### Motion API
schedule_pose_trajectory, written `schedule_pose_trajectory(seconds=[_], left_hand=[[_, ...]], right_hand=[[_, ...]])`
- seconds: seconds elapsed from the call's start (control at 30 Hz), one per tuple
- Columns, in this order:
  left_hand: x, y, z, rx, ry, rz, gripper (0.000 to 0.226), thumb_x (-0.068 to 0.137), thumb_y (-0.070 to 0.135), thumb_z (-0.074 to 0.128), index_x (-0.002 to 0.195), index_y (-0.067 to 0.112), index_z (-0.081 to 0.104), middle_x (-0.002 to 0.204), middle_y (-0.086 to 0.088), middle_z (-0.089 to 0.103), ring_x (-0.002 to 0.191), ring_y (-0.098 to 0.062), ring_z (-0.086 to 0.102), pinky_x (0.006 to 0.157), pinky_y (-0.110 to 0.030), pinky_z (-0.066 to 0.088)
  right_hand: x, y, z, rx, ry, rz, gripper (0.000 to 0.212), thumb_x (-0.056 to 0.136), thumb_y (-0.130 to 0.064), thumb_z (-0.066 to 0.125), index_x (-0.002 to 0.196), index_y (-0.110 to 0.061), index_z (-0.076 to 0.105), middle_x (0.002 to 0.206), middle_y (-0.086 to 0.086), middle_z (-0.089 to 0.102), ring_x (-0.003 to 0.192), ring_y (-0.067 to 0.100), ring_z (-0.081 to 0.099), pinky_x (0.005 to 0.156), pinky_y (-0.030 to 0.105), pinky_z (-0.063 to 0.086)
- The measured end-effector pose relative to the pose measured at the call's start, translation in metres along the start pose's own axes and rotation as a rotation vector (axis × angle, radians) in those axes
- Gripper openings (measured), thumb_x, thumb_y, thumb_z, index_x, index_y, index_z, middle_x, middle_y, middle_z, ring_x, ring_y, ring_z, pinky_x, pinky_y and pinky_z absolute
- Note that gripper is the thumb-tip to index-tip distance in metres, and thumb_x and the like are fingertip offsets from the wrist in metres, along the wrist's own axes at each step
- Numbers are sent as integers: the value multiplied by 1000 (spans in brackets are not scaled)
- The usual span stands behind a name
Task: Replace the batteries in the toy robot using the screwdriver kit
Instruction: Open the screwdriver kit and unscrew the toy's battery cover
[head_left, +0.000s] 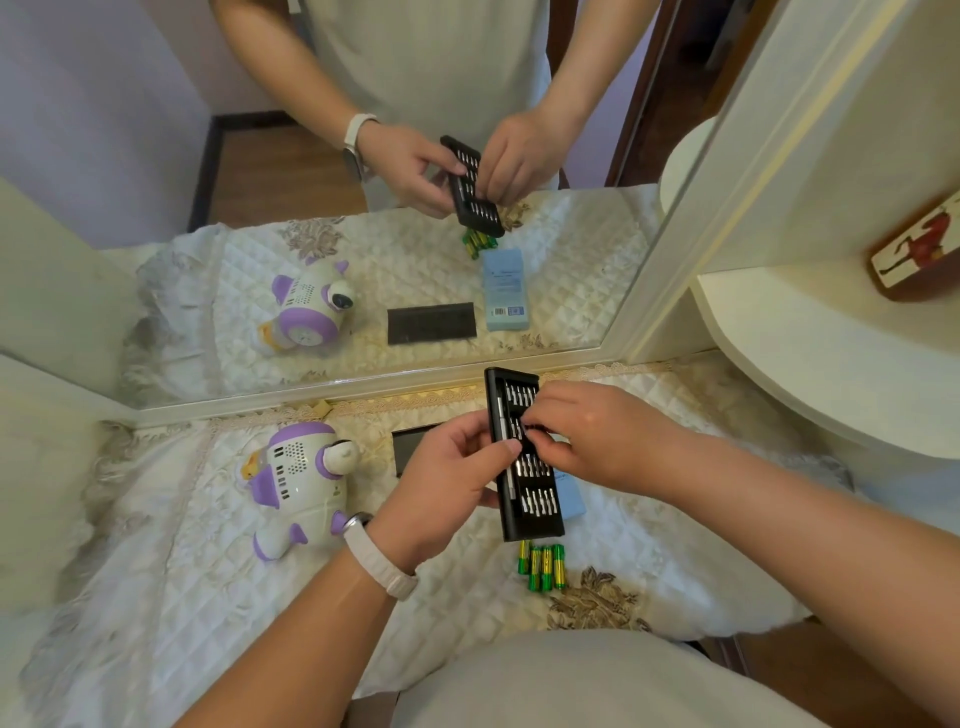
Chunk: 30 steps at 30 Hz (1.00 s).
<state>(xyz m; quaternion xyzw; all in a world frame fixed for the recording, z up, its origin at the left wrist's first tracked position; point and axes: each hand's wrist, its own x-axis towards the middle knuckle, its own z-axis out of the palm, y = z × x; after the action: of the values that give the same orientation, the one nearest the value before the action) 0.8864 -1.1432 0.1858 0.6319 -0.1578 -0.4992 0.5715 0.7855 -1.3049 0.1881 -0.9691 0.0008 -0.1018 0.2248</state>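
Note:
My left hand (447, 483) grips the black screwdriver kit tray (530, 512) by its left edge and holds it above the table. Rows of silver bits fill the tray, and a thin driver handle lies along its left side. My right hand (587, 436) reaches over the tray's middle, its fingertips pinching at a bit there. The white and purple toy robot (296, 483) lies on the quilted cloth at the left. Several green and gold batteries (543, 566) lie side by side just below the tray.
The kit's black sleeve (410, 444) lies behind my left hand, and a blue box (571, 499) lies under the tray. A mirror (363, 234) stands along the back edge and repeats the scene. A curved white shelf (831, 364) juts out at the right.

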Motion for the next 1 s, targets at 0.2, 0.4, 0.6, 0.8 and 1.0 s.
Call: schedule_pose_trajectory(seconds=[0.2,0.4,0.6,0.8,1.0], left_hand=[[-2,-7,4,-24,-8,-20,22,97,2,57,113,12,68,103,-22,70,88,-23,72,65,-37,62],[-3,-10,3,-40,20,-32,22,97,3,58,114,11,69,105,-21,72,91,-27,72,68,-40,61],[-4,-10,4,-50,18,-44,24,97,4,58,116,14,69,110,-22,70,93,-27,72,76,-47,62],[-1,-10,4,-1,25,-41,23,96,4,59,115,13,69,109,-25,70,95,-31,72,71,-42,62],[-2,-15,5,34,28,-39,24,96,5,60,115,15,70,107,-22,71,96,-34,72,71,-43,62]], right_hand=[[-9,3,10,-3,38,8,25,88,-19,52,89,-4,72,78,7,65,63,21,60,55,28,49],[-12,2,14,63,85,54,26,88,-15,51,95,-3,72,82,7,66,69,18,61,63,21,47],[-20,1,13,240,83,208,24,89,-23,56,98,-9,74,92,-2,65,77,5,58,72,17,50],[-15,-1,8,231,-60,398,16,91,-19,64,105,-18,71,95,-10,59,83,5,56,78,17,46],[-14,-8,7,322,-114,521,19,89,-12,61,104,-21,67,88,-14,58,80,2,57,73,13,44]])
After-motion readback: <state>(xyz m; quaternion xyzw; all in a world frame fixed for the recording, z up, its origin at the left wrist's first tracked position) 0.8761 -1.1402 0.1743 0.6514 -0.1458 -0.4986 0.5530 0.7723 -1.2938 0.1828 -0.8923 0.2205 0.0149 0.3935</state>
